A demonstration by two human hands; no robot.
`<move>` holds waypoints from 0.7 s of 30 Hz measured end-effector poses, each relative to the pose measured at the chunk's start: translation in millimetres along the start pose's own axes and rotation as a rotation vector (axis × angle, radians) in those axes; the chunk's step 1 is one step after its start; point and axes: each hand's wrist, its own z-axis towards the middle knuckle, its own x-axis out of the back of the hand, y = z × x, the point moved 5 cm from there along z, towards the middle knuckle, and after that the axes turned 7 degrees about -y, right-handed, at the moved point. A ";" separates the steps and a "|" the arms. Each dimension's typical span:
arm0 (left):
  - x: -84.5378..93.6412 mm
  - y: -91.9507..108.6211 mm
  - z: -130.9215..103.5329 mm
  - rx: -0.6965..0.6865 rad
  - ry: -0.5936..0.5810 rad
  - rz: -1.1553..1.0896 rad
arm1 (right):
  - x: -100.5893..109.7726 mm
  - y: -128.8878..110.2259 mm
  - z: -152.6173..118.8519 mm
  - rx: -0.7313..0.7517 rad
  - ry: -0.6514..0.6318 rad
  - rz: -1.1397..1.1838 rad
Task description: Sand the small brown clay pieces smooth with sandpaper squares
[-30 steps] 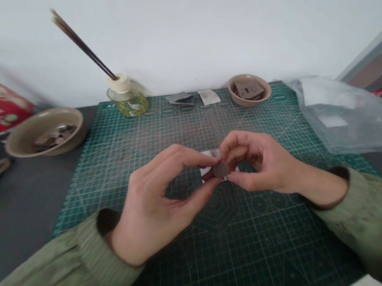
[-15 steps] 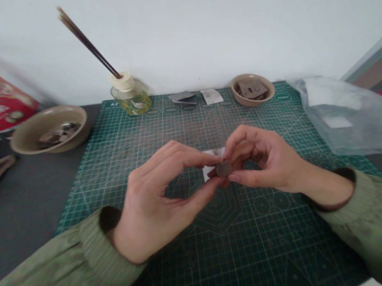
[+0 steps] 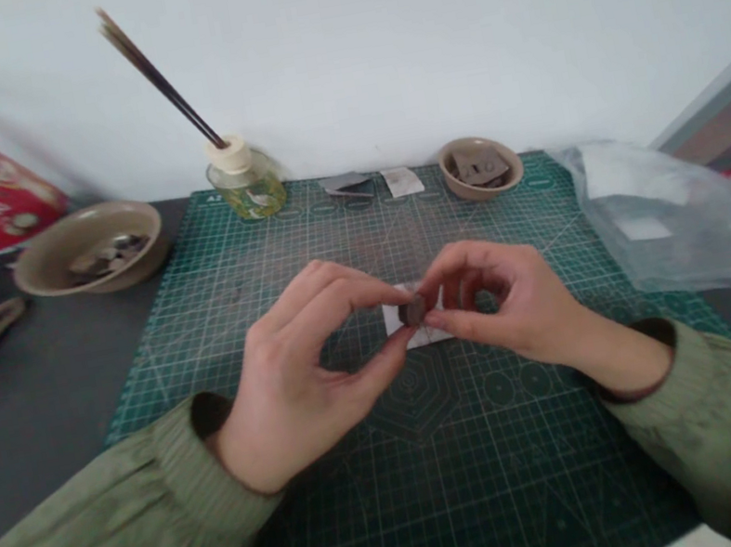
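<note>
Between both hands is a small dark grey-brown round piece, held above the cutting mat; its material is too blurred to tell. My left hand pinches it from the left, index finger above and thumb below, with a wide gap behind the fingertips. On the other side, the thumb and index fingertips of my right hand close on the same piece, the other fingers curled in. Beneath the fingers lies a white paper slip, partly covered by them.
Green cutting mat under the hands. A tan bowl with small pieces stands left, a smaller bowl with marked brown sheets at the back. Also there: a reed diffuser, grey scraps, a paper piece, a clear plastic bag.
Both hands have shifted slightly left and up with the round piece, which has turned so its darker side shows. More of the white slip is visible below.
</note>
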 end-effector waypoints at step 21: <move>-2.1 -1.9 0.6 0.000 -0.014 -0.017 | -8.6 8.3 0.3 -0.107 -0.166 0.243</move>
